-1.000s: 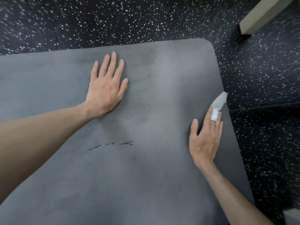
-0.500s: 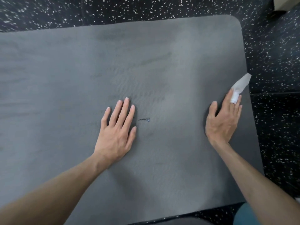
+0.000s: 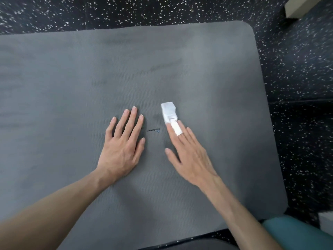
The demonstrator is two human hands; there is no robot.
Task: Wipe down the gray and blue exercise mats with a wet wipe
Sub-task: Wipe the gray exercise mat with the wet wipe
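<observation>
The gray exercise mat (image 3: 198, 69) lies flat on the floor and fills most of the view. My left hand (image 3: 122, 147) presses flat on its middle, fingers straight. My right hand (image 3: 189, 154) lies just to the right, fingers extended. It holds a folded white wet wipe (image 3: 169, 110) wrapped over the middle finger and pinched between the neighbouring fingers. The wipe's free end rests on the mat ahead of the fingertips. A small dark mark (image 3: 154, 130) sits on the mat between my hands. A teal-blue rolled mat (image 3: 292, 233) shows at the bottom right corner.
Black speckled rubber floor (image 3: 297, 87) surrounds the mat at the top and right. A beige block (image 3: 302, 6) stands at the top right corner. A white object (image 3: 326, 219) peeks in at the right edge near the blue mat.
My right hand has swept left from the mat's right edge to its middle, carrying the wipe beside the dark mark. My left hand stays flat by the mark.
</observation>
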